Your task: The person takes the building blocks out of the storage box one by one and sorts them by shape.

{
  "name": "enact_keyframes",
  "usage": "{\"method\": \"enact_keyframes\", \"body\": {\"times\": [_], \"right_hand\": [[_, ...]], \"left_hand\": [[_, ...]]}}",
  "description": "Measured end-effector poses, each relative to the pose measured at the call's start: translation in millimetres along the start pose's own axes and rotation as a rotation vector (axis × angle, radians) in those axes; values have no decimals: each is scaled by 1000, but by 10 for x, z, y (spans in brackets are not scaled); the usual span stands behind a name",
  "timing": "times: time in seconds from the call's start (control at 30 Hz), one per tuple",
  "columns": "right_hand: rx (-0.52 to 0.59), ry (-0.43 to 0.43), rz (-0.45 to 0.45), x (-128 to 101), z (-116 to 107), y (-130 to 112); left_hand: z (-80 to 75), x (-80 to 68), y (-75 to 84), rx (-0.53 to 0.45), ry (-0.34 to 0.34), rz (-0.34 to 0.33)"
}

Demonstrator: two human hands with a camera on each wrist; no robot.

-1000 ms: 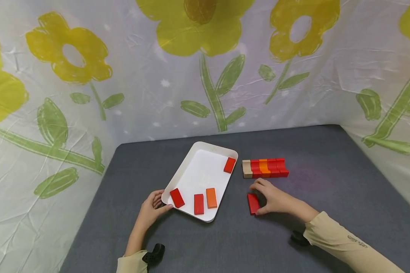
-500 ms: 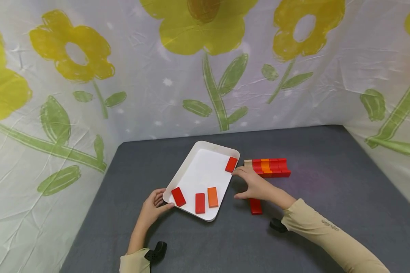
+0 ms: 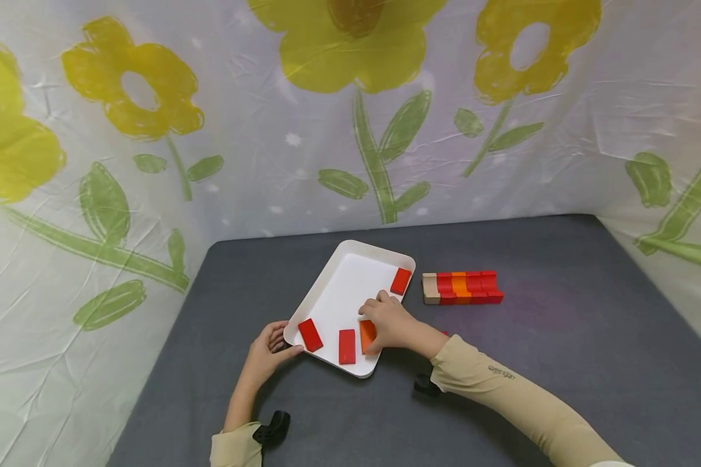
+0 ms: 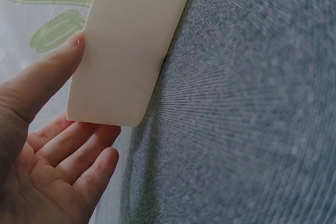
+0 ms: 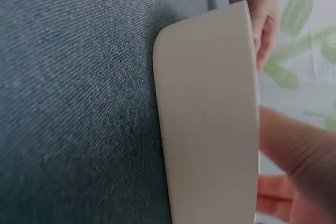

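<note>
In the head view, my left hand [image 3: 264, 357] holds the near-left corner of a white tray [image 3: 314, 295], thumb on the near rim and fingers at the side. The left wrist view shows this thumb against the tray wall [image 4: 126, 51]. My right hand [image 3: 393, 322] reaches over the tray's right edge, thumb and fingers spread above an orange block [image 3: 366, 337], which it partly covers. The tray wall hides that block in the right wrist view. Also in the tray lie a red block [image 3: 347, 347], another red block [image 3: 310, 335] and a third red block [image 3: 400, 281].
Right of the tray stands a row of joined blocks [image 3: 463, 288] in tan, red and orange. A red block [image 3: 444, 333] on the grey cloth is mostly hidden by my right forearm. Flower-printed fabric [image 3: 257, 162] walls the table at the back and sides.
My right hand has left the red block on the cloth and moved left, over the tray's edge to the orange block. The left hand stays at the tray corner. The view shifts slightly.
</note>
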State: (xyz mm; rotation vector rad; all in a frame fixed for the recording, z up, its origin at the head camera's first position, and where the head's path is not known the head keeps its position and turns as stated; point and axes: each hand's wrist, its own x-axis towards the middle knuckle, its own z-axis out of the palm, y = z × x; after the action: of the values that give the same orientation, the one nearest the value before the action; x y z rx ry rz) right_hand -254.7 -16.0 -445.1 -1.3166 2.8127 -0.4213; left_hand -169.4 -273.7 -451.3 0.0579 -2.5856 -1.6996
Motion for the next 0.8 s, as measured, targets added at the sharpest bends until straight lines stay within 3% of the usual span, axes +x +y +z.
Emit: {"method": "enact_keyframes", "body": {"times": [0.2, 0.33, 0.53, 0.8], "right_hand": [[-96, -121, 155, 25, 10, -79], [-117, -173, 209, 52, -10, -114], [-78, -182, 181, 58, -15, -110], [-12, -114, 117, 23, 19, -49]], "left_hand": [[12, -12, 33, 14, 6, -10], [3, -14, 14, 8, 10, -13], [0, -1, -28, -1, 8, -12], [-1, -2, -9, 15, -2, -5]]}}
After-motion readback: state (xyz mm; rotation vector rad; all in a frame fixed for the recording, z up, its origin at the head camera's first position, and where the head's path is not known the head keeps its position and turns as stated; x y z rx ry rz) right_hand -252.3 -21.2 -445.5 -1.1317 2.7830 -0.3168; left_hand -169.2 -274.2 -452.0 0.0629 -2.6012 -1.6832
